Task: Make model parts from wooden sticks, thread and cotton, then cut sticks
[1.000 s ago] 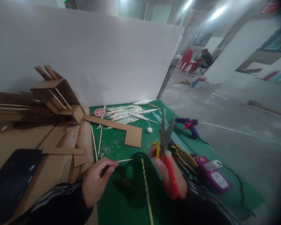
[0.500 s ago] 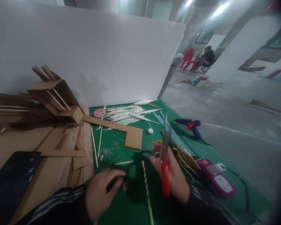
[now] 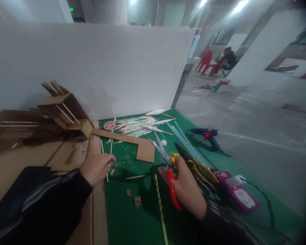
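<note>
Left of centre: left hand (image 3: 97,168), curled over thin sticks (image 3: 111,146), grip impossible to tell; likely light, snappable, best pinched mid-length | Right of centre: right hand (image 3: 188,189), closed round scissors (image 3: 163,153), blades apart; probably stiff, heavier, best held by loops

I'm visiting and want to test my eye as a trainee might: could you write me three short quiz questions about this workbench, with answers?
1. Which hand holds the scissors?
2. True or false: the purple device lies beside the left hand.
3. Fill in the colour: a small ____ light glows on the blue glue gun.

Key:
1. The right hand.
2. False.
3. Red.
</note>
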A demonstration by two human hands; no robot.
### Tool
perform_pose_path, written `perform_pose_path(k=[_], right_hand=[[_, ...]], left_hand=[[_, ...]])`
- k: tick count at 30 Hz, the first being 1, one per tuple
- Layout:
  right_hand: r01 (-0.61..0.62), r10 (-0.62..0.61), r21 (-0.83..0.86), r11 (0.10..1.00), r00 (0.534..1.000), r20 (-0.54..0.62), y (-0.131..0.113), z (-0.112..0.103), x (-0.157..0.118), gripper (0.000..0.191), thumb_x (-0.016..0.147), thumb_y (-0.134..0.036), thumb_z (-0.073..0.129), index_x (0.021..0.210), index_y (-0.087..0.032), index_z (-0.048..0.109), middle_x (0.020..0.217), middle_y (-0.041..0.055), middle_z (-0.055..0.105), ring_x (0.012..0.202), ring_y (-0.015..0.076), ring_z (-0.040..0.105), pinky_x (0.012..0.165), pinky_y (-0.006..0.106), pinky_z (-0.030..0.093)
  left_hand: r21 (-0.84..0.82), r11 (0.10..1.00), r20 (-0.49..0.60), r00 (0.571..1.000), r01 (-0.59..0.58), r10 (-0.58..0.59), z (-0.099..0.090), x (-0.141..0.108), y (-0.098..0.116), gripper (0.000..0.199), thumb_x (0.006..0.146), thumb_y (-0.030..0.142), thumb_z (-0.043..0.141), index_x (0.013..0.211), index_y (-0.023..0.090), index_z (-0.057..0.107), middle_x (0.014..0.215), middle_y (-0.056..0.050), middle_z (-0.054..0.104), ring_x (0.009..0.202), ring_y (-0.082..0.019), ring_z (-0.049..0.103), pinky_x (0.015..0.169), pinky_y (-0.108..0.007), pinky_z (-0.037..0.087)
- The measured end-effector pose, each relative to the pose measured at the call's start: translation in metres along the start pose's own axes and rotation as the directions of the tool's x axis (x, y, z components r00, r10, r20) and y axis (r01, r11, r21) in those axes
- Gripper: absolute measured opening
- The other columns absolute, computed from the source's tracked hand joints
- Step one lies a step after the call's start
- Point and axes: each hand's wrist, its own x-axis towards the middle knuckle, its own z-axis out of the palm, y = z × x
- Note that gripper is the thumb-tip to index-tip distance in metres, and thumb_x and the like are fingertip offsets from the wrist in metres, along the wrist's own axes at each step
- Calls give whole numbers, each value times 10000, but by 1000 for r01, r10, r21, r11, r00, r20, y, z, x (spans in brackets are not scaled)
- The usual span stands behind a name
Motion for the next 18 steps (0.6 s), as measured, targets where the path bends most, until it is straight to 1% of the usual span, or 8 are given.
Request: perform_pose_path(k=[2, 3, 5, 7, 9, 11, 14, 18], right_hand=[[12, -12, -6, 1000, 1000, 0, 1, 0, 0, 346, 852, -475, 596, 1021, -196, 482, 927, 50, 588, 792, 221, 587, 714, 348, 472], [17, -17, -11, 1000, 1000, 2, 2, 0, 0, 331, 852, -464, 596, 1012, -197, 484, 930, 51, 587, 800, 223, 586, 720, 350, 469], [23, -22, -25, 999, 1000, 9, 3, 0, 0, 285, 850, -425, 599, 986, -202, 484, 925, 47, 582, 805, 224, 582, 724, 351, 461], [23, -23, -46, 999, 1000, 10, 4, 1, -1, 248, 843, -379, 601, 971, -206, 477, 914, 42, 575, 792, 220, 574, 715, 350, 453], [32, -32, -70, 997, 999, 3, 5, 1, -1, 231, 831, -350, 606, 953, -208, 470, 905, 40, 567, 781, 218, 565, 710, 351, 446], [52, -53, -78, 996, 999, -5, 6, 2, -1, 221, 827, -339, 605, 939, -207, 468, 909, 44, 566, 788, 220, 561, 716, 353, 443], [68, -69, -70, 995, 998, -13, 8, 3, 1, 210, 834, -341, 594, 937, -207, 469, 926, 51, 575, 811, 225, 566, 732, 354, 445], [61, -63, -79, 995, 998, -16, 7, 4, 1, 217, 840, -358, 591, 941, -210, 469, 932, 53, 581, 810, 227, 571, 731, 356, 453]], left_hand=[[29, 1000, 44, 999, -11, 10, -10, 6, -11, 199, 840, 160, 489, 888, 233, 668, 877, -36, 709, 851, -229, 635, 722, -309, 404], [36, 999, 66, 998, -17, 14, -12, 7, -13, 176, 815, 160, 516, 866, 236, 666, 841, -20, 702, 808, -214, 631, 693, -295, 393], [40, 999, 105, 994, -25, 21, -9, 7, -15, 135, 778, 193, 570, 861, 242, 665, 811, 1, 693, 738, -192, 617, 642, -273, 375], [44, 999, 121, 993, -23, 17, -3, 6, -15, 122, 764, 245, 603, 871, 239, 662, 812, 2, 687, 706, -184, 605, 612, -266, 362], [52, 998, 118, 993, -18, 11, 3, 6, -13, 119, 766, 278, 609, 868, 235, 653, 810, 0, 682, 707, -187, 602, 606, -267, 352], [62, 998, 111, 994, -14, 7, 6, 6, -12, 95, 768, 276, 605, 843, 234, 646, 802, -2, 680, 727, -196, 605, 617, -275, 347], [70, 997, 112, 994, -19, 11, 7, 8, -10, 46, 747, 236, 607, 776, 230, 643, 776, -10, 674, 753, -214, 605, 638, -286, 348], [40, 998, 113, 993, -46, 41, 6, 9, -3, 63, 721, 180, 590, 737, 221, 635, 760, -14, 664, 768, -215, 586, 661, -290, 351]])
